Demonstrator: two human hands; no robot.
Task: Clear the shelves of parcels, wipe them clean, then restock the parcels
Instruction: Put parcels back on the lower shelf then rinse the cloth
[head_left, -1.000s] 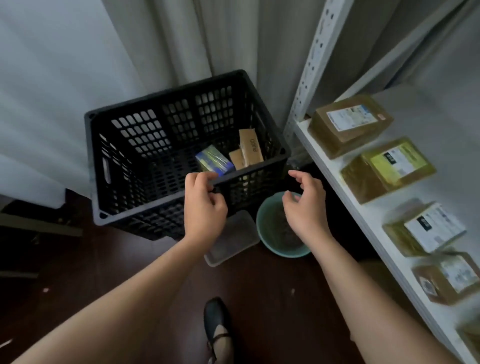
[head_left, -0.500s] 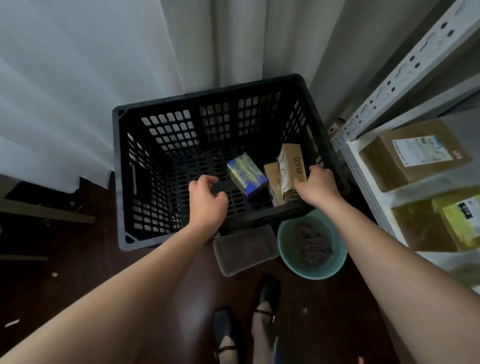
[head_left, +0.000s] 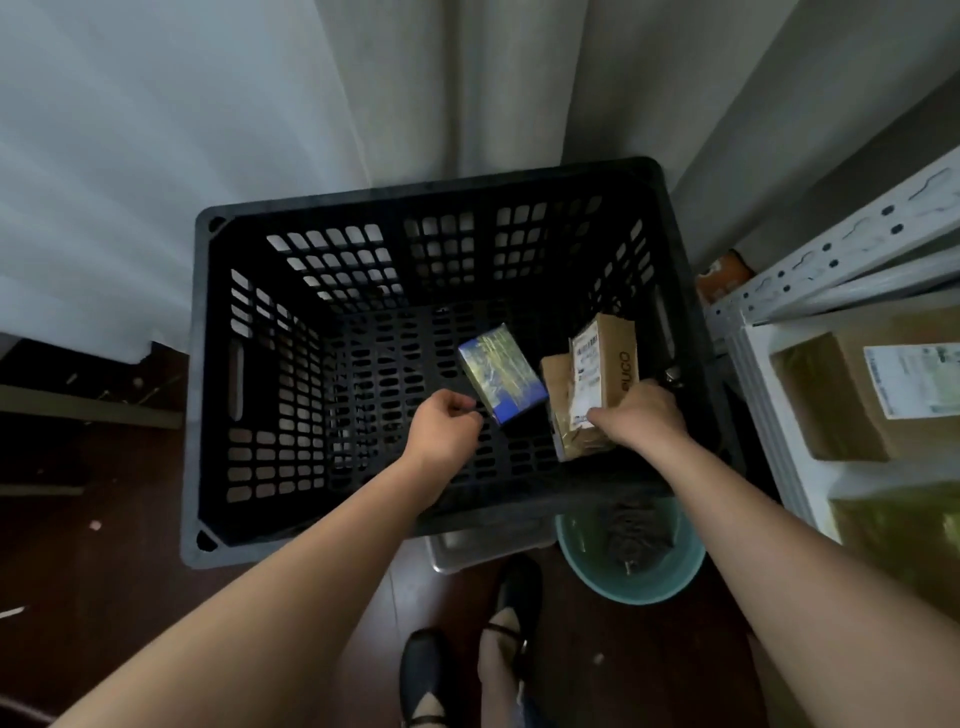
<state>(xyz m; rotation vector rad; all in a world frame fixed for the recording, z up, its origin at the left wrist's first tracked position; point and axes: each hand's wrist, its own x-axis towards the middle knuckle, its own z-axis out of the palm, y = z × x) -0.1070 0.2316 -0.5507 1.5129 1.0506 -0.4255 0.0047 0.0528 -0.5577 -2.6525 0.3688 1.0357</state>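
Observation:
A black slatted crate (head_left: 218, 364) stands on the dark floor and both my hands are down inside it. On its bottom lie a blue box (head_left: 503, 379) and, right of it, a brown parcel with a white label (head_left: 605, 358) leaning on a second brown parcel (head_left: 574, 441). My right hand (head_left: 641, 415) grips the near end of the labelled brown parcel. My left hand (head_left: 447, 428) has its fingers curled at the blue box's near corner; whether it holds the box is unclear. The white shelf (head_left: 758, 395) at right carries a taped brown parcel (head_left: 831, 400) and a yellowish one (head_left: 898, 535).
A teal basin (head_left: 576, 561) with a dark cloth (head_left: 636, 530) sits on the floor just below the crate, beside a clear plastic tub (head_left: 483, 548). My feet in black shoes (head_left: 426, 670) stand close by. Curtains hang behind the crate. A perforated shelf upright (head_left: 841, 244) rises at right.
My left hand let go of the crate's rim and dropped inside toward the blue box. My right hand went deeper and took hold of the labelled brown parcel. The view tilted down over the crate.

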